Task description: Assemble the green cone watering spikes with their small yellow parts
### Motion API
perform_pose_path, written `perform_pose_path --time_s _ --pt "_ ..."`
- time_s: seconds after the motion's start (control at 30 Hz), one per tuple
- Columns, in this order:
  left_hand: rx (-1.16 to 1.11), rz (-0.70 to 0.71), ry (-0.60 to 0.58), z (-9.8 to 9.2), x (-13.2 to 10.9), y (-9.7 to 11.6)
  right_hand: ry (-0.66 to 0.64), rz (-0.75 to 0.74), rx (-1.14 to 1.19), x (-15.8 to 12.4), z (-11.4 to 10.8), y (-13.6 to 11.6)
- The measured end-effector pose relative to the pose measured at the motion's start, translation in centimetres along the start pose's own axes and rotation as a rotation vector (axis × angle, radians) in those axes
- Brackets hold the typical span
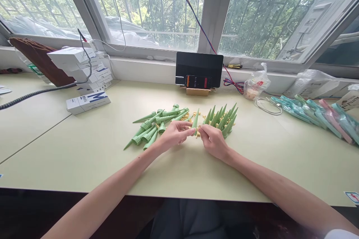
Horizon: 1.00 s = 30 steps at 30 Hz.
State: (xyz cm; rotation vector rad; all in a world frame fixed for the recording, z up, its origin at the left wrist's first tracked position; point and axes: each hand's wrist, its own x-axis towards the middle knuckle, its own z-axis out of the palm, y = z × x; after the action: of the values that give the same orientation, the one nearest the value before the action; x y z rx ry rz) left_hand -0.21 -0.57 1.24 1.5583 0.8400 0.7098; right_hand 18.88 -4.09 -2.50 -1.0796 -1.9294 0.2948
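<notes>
My left hand (174, 133) pinches the base of a green plastic spike (195, 120) that stands upright between both hands. My right hand (212, 140) is closed, its fingertips on a small yellow piece (198, 133) at the spike's base. Left of my hands lies a loose pile of green spikes (153, 127) on their sides. Just behind my right hand is a cluster of upright green spikes (223, 118), tips up. Small yellow parts (187, 117) are scattered between the two groups.
On the pale table (84, 149), a black tablet (199, 69) with a phone (198, 81) in front leans at the window sill. White boxes (84, 68) are stacked at left, a grey cable (33, 93) beside them. Bagged teal and pink items (319, 117) and a plastic bag (255, 84) lie right.
</notes>
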Motion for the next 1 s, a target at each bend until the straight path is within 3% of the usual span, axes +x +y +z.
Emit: perform_pose_path --time_s 0.37,0.57,0.77,1.0 --pt "0.023 0.016 0.061 0.0 0.3 -0.9 -0.042 0.253 0.215 0.2 -0.4 -1.2" --pt "0.065 0.038 0.079 0.1 0.3 -1.0 -0.048 0.311 0.283 0.3 -0.4 -1.5" --pt "0.032 0.014 0.074 0.2 0.3 -0.6 -0.009 0.315 0.267 0.1 0.0 -1.5" --pt "0.023 0.017 -0.062 0.1 0.2 0.1 0.022 0.182 0.126 0.0 0.3 -1.3"
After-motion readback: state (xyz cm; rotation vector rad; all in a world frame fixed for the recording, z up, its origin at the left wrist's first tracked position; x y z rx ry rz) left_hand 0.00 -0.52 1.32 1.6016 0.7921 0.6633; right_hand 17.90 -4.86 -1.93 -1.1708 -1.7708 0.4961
